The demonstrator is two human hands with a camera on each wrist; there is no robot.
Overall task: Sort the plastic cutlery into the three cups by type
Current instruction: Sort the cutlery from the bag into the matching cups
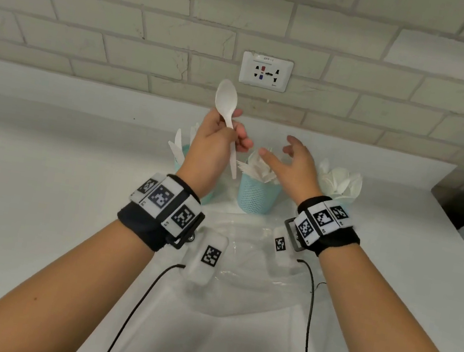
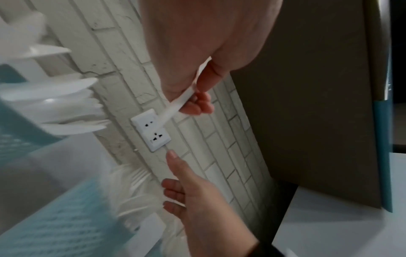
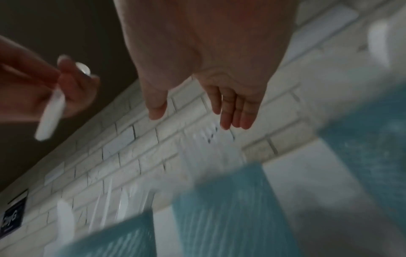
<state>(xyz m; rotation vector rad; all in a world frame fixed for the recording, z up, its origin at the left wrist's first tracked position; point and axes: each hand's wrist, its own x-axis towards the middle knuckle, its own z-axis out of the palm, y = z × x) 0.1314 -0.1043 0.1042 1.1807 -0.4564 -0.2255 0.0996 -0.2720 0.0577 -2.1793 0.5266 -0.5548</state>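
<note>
Pinching a white plastic spoon (image 1: 226,104) by its handle, bowl up, the left hand (image 1: 214,145) holds it above the left cup (image 1: 180,156). Right hand (image 1: 297,163) hovers over the middle cup (image 1: 257,194) of forks, fingers (image 3: 232,111) released and empty. Right cup (image 1: 343,183) holds spoons on the white desk (image 1: 40,174).

Kitchen (tiled wall (image 1: 157,25), white counter (image 1: 25,172))

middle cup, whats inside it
The middle cup, a teal mesh one, holds white plastic forks, tines up and fanned above the rim. The right hand hovers open over it and covers some of them. The cup's bottom and the handles' lower ends are hidden.
</note>
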